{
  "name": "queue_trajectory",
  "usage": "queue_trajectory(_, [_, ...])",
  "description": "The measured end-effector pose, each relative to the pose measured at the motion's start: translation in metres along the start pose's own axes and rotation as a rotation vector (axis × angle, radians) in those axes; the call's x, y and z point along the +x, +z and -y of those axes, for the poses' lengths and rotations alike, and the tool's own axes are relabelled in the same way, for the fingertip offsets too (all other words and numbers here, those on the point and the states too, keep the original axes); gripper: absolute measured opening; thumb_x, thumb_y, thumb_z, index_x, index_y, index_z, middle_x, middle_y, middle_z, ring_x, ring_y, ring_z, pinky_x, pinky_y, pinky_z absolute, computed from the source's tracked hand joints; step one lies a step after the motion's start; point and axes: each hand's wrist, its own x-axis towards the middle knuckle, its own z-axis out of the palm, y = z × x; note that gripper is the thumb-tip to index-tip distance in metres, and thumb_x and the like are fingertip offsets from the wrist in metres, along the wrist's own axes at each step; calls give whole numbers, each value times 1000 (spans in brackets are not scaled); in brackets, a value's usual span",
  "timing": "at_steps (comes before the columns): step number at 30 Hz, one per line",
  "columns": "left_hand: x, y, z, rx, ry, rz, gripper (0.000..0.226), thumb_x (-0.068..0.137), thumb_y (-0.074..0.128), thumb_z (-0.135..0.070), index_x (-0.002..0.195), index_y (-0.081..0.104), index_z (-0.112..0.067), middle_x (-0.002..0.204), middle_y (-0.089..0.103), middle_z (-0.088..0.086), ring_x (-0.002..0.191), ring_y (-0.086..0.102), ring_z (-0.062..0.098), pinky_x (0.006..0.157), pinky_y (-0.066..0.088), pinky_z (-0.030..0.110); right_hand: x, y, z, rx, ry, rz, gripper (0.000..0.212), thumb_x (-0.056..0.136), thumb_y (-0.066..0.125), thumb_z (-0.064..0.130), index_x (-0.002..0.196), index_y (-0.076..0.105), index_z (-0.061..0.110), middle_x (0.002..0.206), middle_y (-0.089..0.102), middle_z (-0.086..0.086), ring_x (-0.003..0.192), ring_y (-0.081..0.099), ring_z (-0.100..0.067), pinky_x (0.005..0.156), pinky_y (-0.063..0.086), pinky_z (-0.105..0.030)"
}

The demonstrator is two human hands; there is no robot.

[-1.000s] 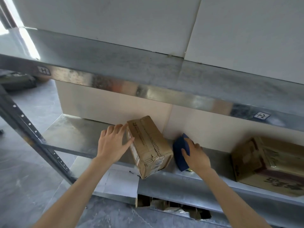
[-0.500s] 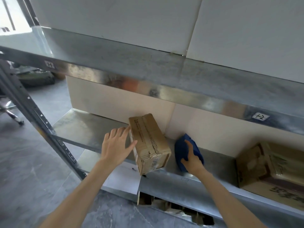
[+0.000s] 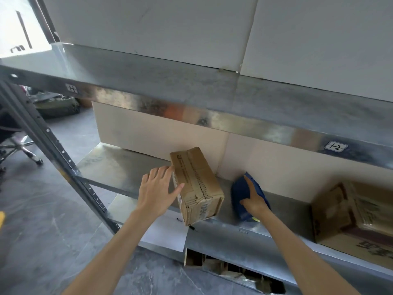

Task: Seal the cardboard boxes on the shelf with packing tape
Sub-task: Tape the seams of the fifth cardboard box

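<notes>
The right hand (image 3: 254,199) has lowered the blue tape dispenser (image 3: 239,192) onto the metal shelf (image 3: 119,167), just right of the small cardboard box (image 3: 197,184), fingers wrapped over it. The left hand (image 3: 157,192), spread flat, braces the box's left side. Taping looks paused; the next move probably calls for bringing the dispenser to a flap seam.

Small cardboard box (image 3: 196,184) sits on the lower metal shelf (image 3: 110,167), turned at an angle w/ its near corner poking over the front edge. Left hand (image 3: 157,192) is flat against the box's left side, fingers straight. Right hand (image 3: 254,199) holds a blue tape dispenser (image 3: 239,192) on the shelf just right of the box, not touching it afaict. Bigger cardboard box (image 3: 357,213) further right, well apart. White paper sheet (image 3: 168,233) hangs off the shelf front under the small box. Upper shelf (image 3: 191,96) above has a "1-2" label (image 3: 335,146). Office chair base (image 3: 23,150) on the floor at left, behind the rack post (image 3: 55,150).
</notes>
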Motion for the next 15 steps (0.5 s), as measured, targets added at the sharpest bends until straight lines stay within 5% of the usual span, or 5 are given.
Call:
queue_trajectory(6, [3, -3, 7, -31, 35, 9, 60, 94, 46, -61, 140, 48, -22, 141, 53, -2, 131, 46, 23, 104, 38, 39, -15, -13, 7, -136, -70, -47, 75, 96, 56, 11, 154, 15, 37, 143, 48, -12, 108, 58, -35, 85, 49, -35])
queue_trajectory(10, [5, -5, 9, -64, 72, -8, 70, 91, 31, -69, 136, 52, -20, 137, 56, -2, 126, 49, 23, 99, 41, 39, -34, -25, 15, -276, -84, -55, 76, 96, 55, 14, 154, 11, 36, 112, 64, -22, 88, 64, -37, 76, 57, -48])
queue_trajectory(12, [6, -7, 9, -92, 98, -8, 74, 88, 25, -70, 136, 52, -20, 137, 56, -2, 126, 50, 23, 99, 41, 39, -47, -27, 19, -344, -123, -123, 71, 96, 51, 17, 153, 13, 37, 92, 67, -20, 73, 64, -34, 65, 57, -47])
queue_trajectory(15, [8, -12, 7, -165, 134, 0, 68, 90, 31, -66, 136, 53, -21, 137, 56, -2, 127, 49, 22, 100, 40, 40, -69, -31, 32, -398, -213, -344, 59, 95, 52, 25, 149, 29, 37, 93, 69, -11, 63, 56, -21, 57, 49, -32])
